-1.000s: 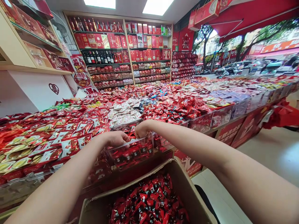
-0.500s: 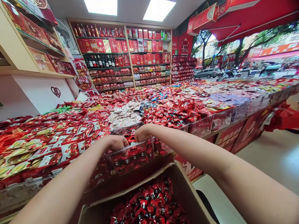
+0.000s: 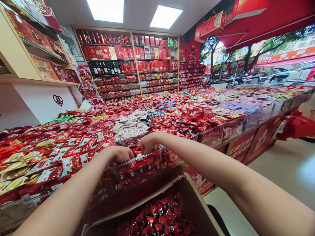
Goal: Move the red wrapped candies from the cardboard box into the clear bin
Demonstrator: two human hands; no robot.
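Both of my hands reach into a clear plastic bin (image 3: 137,178) at the front edge of the counter, which holds small red-wrapped candies (image 3: 141,165). My left hand (image 3: 123,154) dips into its left part with the fingers curled, one fingertip showing through the front wall. At the right, my right hand (image 3: 148,143) is bent down over the candies, its fingers closed. Whatever lies between the fingers of either hand is hidden. Below the bin, an open cardboard box (image 3: 200,200) contains many loose red-wrapped candies (image 3: 162,213).
White packets (image 3: 131,124) and red packets (image 3: 182,121) fill the bins behind my hands. Larger red and white bags (image 3: 71,162) lie to the left. Shelves (image 3: 131,62) with bottles and boxes line the back wall. A red bag (image 3: 297,126) hangs at the right.
The view has tilted up slightly, so the cardboard box sits lower. Both hands stay in the bin, with only slight shifts of the fingers.
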